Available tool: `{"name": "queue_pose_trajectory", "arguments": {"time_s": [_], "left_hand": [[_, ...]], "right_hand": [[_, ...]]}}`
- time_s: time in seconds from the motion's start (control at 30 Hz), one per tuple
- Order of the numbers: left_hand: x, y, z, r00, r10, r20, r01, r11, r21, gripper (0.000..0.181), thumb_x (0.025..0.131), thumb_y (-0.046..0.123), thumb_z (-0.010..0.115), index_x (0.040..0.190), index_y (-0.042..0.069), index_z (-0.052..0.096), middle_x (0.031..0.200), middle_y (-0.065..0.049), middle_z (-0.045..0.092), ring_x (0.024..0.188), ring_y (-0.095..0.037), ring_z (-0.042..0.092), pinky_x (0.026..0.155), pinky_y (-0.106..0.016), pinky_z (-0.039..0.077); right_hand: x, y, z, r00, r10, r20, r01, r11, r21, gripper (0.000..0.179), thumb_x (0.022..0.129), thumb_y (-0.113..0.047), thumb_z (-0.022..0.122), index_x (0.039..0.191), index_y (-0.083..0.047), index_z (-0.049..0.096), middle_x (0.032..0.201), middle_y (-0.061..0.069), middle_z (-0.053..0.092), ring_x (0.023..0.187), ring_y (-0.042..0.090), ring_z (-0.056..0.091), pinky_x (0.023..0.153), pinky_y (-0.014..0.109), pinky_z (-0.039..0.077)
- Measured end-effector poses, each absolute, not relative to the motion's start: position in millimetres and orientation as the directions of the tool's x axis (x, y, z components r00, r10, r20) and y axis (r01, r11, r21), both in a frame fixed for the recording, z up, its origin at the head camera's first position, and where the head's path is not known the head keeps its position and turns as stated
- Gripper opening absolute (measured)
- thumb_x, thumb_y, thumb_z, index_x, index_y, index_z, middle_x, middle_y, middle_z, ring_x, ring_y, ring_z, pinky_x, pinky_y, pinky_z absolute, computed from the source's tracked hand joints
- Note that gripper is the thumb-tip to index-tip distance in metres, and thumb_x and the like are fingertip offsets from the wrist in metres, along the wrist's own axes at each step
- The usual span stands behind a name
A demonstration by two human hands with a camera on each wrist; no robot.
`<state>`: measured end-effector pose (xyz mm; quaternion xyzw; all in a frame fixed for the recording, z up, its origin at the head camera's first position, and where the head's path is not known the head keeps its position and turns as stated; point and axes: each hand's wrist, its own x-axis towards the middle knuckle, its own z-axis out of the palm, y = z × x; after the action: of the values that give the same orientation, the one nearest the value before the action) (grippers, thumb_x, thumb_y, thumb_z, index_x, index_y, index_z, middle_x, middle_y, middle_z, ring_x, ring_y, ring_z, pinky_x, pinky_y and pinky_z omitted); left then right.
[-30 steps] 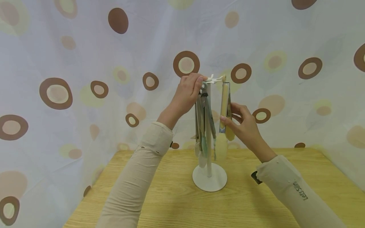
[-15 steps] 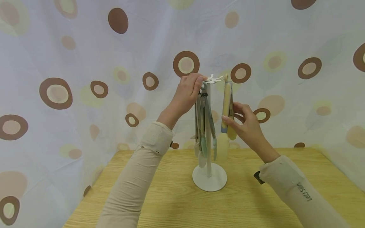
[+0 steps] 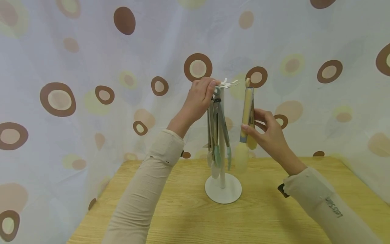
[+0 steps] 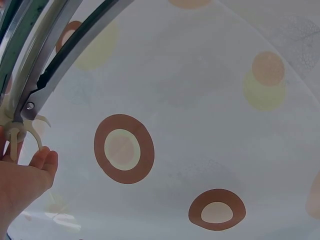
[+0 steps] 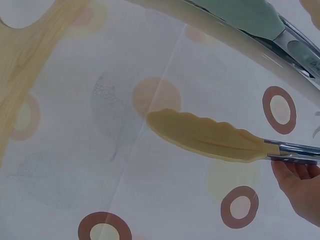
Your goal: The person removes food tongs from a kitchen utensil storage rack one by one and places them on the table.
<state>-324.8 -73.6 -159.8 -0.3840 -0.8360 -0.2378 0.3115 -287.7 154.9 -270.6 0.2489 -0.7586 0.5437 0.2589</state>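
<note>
In the head view a white utensil stand has a round base [image 3: 223, 197] and a top ring of hooks [image 3: 228, 84]. My left hand [image 3: 198, 98] grips that top from the left, its fingertips at a hook [image 4: 35, 136] in the left wrist view. Several tongs [image 3: 217, 117] hang below it, some with green or whitish tips. My right hand [image 3: 272, 134] holds a pair of pale yellow tongs [image 3: 247, 108] by the handle, thumb in front, fingers behind. These tongs hang upright, apart from the hooks on the right. Their scalloped yellow head [image 5: 215, 136] shows in the right wrist view.
The stand rests on a wood-grain table [image 3: 182, 217]. Behind it hangs a pale curtain [image 3: 170, 44] with brown and yellow circles. Green-tipped tongs [image 3: 229, 157] dangle on the stand's side nearest the yellow tongs.
My right hand has moved right with the yellow tongs, widening the gap between their top loop and the hooks. The left hand keeps its grip on the stand's top.
</note>
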Motion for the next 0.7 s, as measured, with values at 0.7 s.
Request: {"name": "queue_pose_trajectory", "arguments": {"time_s": [0.7], "left_hand": [[-326.0,-73.4,-160.3,-0.535,0.471,0.701,0.781,0.593,0.197,0.035,0.106,0.015,0.032,0.125,0.002,0.058,0.125,-0.011,0.057,0.122,-0.026,0.045,0.108,-0.029,0.025]], "right_hand": [[-273.9,175.4,-267.5,-0.804,-0.056,0.591,-0.542,0.477,-0.692,0.066,0.087,-0.026,0.073,0.137,0.002,0.04,0.125,0.015,0.045,0.11,0.021,0.047,0.1,0.038,0.042]]}}
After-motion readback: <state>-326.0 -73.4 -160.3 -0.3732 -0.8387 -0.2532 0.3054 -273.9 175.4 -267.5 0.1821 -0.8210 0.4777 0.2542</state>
